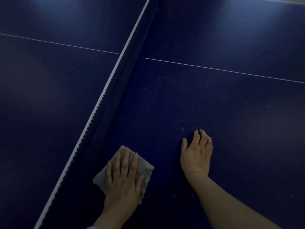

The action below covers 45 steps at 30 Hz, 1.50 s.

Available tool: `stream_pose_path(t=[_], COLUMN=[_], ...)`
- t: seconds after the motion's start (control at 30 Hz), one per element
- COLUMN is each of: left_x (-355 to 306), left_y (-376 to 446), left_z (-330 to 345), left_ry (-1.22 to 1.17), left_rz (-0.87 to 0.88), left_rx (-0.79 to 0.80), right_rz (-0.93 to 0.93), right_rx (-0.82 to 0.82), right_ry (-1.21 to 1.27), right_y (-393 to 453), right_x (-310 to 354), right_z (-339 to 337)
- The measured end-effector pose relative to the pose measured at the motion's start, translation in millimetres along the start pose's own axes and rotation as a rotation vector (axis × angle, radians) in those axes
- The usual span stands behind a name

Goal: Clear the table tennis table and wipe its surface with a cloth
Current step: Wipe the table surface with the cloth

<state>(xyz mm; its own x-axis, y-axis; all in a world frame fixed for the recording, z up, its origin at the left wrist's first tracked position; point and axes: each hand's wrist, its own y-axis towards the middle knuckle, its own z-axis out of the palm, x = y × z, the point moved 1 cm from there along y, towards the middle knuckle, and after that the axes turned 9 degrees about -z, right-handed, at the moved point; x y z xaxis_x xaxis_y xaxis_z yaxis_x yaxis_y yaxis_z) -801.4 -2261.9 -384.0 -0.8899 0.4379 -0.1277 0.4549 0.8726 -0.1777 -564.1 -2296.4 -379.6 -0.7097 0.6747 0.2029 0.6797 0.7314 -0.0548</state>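
Observation:
A dark blue table tennis table [214, 104] fills the view. A folded grey cloth [145, 167] lies flat on it, close to the right side of the net. My left hand [123, 176] presses on the cloth with straight, spread fingers. My right hand [197, 152] rests on the bare surface a short way to the right, fingers bent at the tips and holding nothing. Small white specks [183, 129] dot the surface just beyond my right hand and further out.
The net [113, 95] with its white top band runs diagonally from the top centre to the bottom left. A thin white centre line [231, 71] crosses both halves of the table. No loose objects show on either half.

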Motion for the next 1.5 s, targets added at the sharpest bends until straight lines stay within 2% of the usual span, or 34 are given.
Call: stream_pose_path(t=[0.2,0.33,0.4,0.6,0.7,0.83,1.0,1.2,1.27,1.43,1.5], left_x=[-22.1,-31.0,-25.9,13.5,22.7,13.1,-18.8,-53.1,-63.2,-65.2,-47.6], left_y=[107.7,159.0,143.0,14.3,11.1,79.9,193.5,273.3,260.6,162.6,141.5], left_z=[-16.5,-26.8,-26.3,-5.3,-5.7,-18.5,-28.8,-45.0,-44.8,-17.0,-12.6], left_ry=[0.032,0.052,0.036,-0.001,0.017,0.014,-0.024,-0.004,0.027,0.069,0.129], left_rz=[-0.093,-0.081,-0.073,-0.084,-0.066,-0.121,-0.094,-0.108,-0.059,0.284,0.318], left_rx=[0.019,0.119,0.102,-0.041,-0.034,-0.035,-0.024,0.100,0.120,0.039,0.027], right_rz=[0.011,0.008,0.006,0.002,0.004,0.009,0.018,0.001,-0.002,-0.004,-0.004], right_rx=[0.010,0.019,0.018,0.033,0.014,0.004,0.000,-0.038,-0.038,-0.026,-0.007], right_ry=[0.012,0.014,0.014,0.011,0.023,0.024,0.032,0.030,0.031,0.040,0.058], right_y=[0.7,0.5,-0.1,-0.3,-0.5,-1.1,1.4,2.4,1.7,1.2,0.6], right_x=[0.8,-0.2,-0.4,0.1,0.5,0.3,-2.6,-3.9,-4.5,-3.7,-2.9], right_z=[-0.4,-0.5,-1.9,-3.2,-3.3,-1.8,2.3,7.8,7.4,3.9,1.1])
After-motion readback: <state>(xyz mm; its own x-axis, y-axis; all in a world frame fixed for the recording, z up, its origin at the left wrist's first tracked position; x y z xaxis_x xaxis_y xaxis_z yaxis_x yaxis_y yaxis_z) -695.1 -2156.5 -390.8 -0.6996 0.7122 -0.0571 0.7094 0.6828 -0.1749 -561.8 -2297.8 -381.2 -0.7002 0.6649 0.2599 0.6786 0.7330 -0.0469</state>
